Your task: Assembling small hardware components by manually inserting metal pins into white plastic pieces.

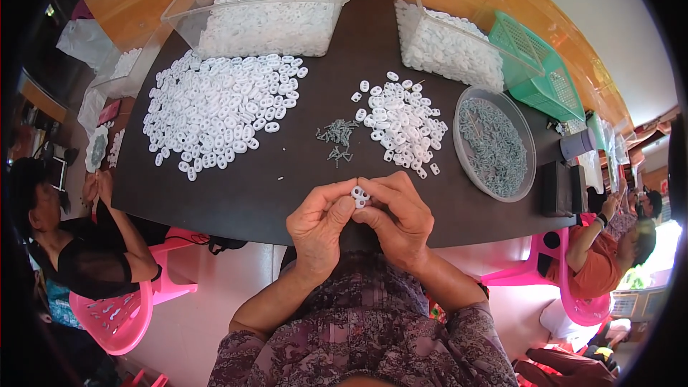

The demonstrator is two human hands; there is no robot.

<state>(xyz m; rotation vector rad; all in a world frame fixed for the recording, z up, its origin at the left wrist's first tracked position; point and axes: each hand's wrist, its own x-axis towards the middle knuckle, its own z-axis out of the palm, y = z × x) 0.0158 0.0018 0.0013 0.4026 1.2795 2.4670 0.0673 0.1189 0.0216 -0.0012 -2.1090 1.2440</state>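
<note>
Small white plastic parts with round holes are pinched between my two hands at the table's front edge. My left hand grips them with thumb and fingertips from the left. From the other side, the thumb and fingers of my right hand close on the same parts. Whether it is one part or two joined, I cannot tell. Just beyond my hands lies a little heap of grey screws. A pile of small white blocks with holes is behind and to the right, and a larger pile of white oval two-hole pieces spreads at the left.
Clear bins of white parts line the back of the dark table. At right are a round tub of screws, a green basket and a black box. People sit on pink chairs at both sides.
</note>
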